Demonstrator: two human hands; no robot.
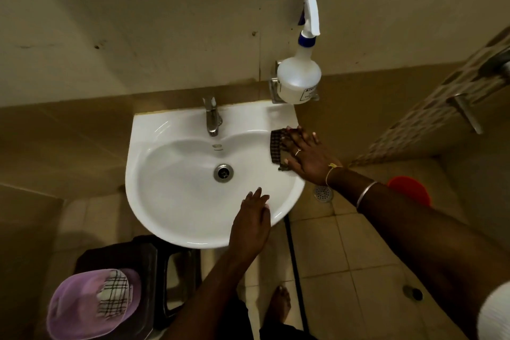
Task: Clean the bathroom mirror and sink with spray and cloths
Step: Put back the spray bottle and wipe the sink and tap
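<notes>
R hand (305, 156) flat, fingers spread, pressing dark checked cloth (277, 150) onto sink (171, 218) rim, right side, not gripping. L hand (252, 225) open, palm down on front rim, holding nothing. Spray bottle (299, 78) upright in wall holder above sink's right corner, well apart from both hands.

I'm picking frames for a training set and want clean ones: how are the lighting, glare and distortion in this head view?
Head view: dim, warm light with dark corners; soft glare streaks on the white sink rim; wide-angle bending stretches the spray bottle and tiled wall; the right hand on the dark cloth and the left hand at the front rim look reasonably sharp.
</notes>
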